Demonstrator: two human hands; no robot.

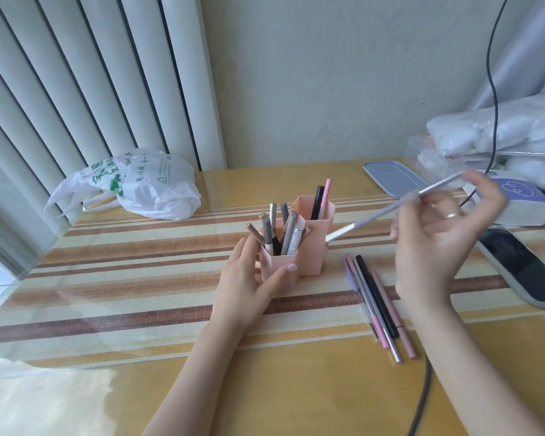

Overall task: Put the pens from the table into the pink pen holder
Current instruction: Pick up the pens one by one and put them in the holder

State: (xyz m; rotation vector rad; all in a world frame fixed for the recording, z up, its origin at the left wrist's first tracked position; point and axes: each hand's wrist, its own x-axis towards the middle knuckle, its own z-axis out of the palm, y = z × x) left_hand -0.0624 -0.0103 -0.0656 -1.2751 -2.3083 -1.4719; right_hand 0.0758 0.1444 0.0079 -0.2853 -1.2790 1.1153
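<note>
The pink pen holder (312, 247) stands mid-table with two hexagonal compartments. Several pens stick out of the front compartment, and a black and a pink one out of the taller back compartment. My left hand (249, 284) wraps around the front compartment from the left. My right hand (438, 247) is raised to the holder's right and pinches a long grey pen (390, 209); its white tip points down-left toward the holder. Several more pens (375, 303) lie side by side on the table below my right hand.
A white plastic bag (132, 184) lies at the back left. A grey-blue lid (390, 177), a tissue box (516, 199) and stacked white packages sit at the back right. A phone (523, 265) lies at the right edge, and a black cable (422, 398) runs down the table.
</note>
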